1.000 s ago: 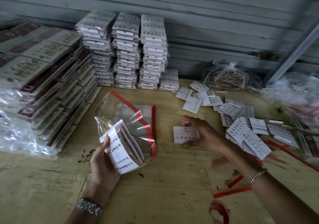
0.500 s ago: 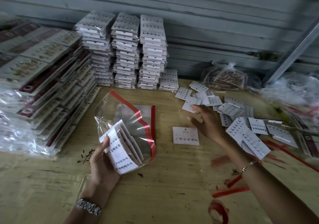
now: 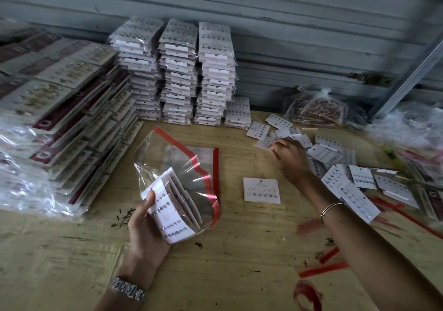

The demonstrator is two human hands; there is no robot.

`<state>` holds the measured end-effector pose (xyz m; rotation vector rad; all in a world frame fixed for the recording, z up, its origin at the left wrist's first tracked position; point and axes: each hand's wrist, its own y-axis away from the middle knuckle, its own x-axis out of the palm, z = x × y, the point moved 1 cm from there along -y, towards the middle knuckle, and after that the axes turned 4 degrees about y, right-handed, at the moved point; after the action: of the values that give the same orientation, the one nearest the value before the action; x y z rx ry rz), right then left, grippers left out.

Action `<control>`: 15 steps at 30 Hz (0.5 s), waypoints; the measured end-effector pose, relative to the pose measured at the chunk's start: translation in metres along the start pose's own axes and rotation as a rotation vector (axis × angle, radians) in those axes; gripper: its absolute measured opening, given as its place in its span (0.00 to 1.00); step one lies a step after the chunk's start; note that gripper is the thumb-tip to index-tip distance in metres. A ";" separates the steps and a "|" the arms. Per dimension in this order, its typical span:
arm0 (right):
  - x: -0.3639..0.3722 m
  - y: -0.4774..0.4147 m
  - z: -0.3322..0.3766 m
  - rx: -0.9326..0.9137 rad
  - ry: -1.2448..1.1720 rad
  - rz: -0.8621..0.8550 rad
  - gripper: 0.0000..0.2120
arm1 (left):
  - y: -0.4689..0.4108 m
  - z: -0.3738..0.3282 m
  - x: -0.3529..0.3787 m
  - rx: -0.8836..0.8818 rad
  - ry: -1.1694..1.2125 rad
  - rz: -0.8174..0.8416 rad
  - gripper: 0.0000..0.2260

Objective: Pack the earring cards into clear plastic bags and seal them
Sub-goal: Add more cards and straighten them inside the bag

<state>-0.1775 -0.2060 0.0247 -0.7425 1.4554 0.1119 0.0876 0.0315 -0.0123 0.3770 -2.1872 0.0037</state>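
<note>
My left hand point(image 3: 146, 229) holds a fanned stack of white earring cards point(image 3: 171, 211) pushed into the mouth of a clear plastic bag point(image 3: 177, 164) with a red strip along its edge. My right hand point(image 3: 291, 161) reaches into the loose pile of white earring cards point(image 3: 340, 176) at the right; its fingertips touch cards at the pile's far left, and whether they grip one is hidden. A single earring card point(image 3: 261, 189) lies flat on the wooden table point(image 3: 239, 258) between my hands.
Three tall stacks of bagged earring cards point(image 3: 177, 71) stand against the grey wall. Bagged cards with dark red strips point(image 3: 60, 100) pile up at the left. Crumpled plastic bags point(image 3: 316, 107) lie at the back right. Red strips point(image 3: 321, 268) litter the table's right side.
My right hand left the single card on the table and moved away and up to the far left of the loose pile. My left hand and the bag stayed put.
</note>
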 end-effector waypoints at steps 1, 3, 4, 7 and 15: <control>-0.005 0.000 0.001 0.014 -0.016 -0.040 0.10 | 0.000 0.000 0.000 0.000 0.001 0.005 0.24; -0.016 -0.001 0.004 0.029 -0.021 -0.130 0.06 | -0.001 0.000 -0.001 -0.004 0.003 0.013 0.24; -0.023 -0.002 0.004 0.025 -0.002 -0.165 0.05 | -0.001 0.000 -0.001 -0.005 0.005 0.017 0.25; -0.042 -0.010 0.001 -0.022 0.075 -0.134 0.15 | -0.003 0.001 -0.003 0.005 0.004 0.017 0.25; -0.030 -0.023 -0.006 -0.129 -0.201 0.306 0.08 | -0.003 0.001 -0.004 0.022 0.002 0.014 0.22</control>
<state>-0.1761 -0.2159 0.0613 -0.5889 1.3686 0.5060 0.0895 0.0296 -0.0167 0.3738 -2.1895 0.0366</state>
